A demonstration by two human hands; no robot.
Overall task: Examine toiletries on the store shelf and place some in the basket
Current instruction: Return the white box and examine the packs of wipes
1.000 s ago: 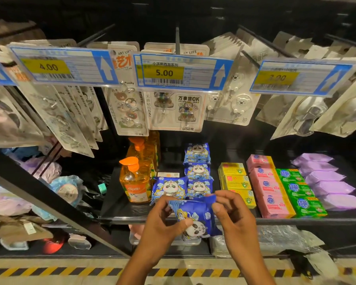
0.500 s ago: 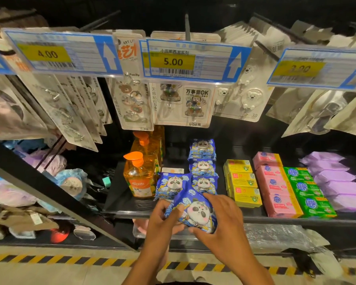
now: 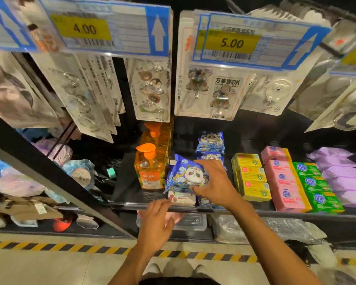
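The right hand point(image 3: 216, 186) grips the panda pack point(image 3: 185, 173) from its right side, fingers spread over its face; the pack lies tilted at the front of the shelf point(image 3: 275, 212), long axis left to right, just beside the soap bottle point(image 3: 150, 171). The left hand point(image 3: 156, 221), nearer the shelf lip, hangs loosely curled and empty; open room lies toward the person; no basket shows.

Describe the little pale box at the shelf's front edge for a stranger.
Start at the black shelf below the 5.00 price tag and find the orange pump bottle at the front. Just right of its base, under the blue panda pack that the right hand holds, lies the box. It alone is small, flat and whitish with a red label, not blue.
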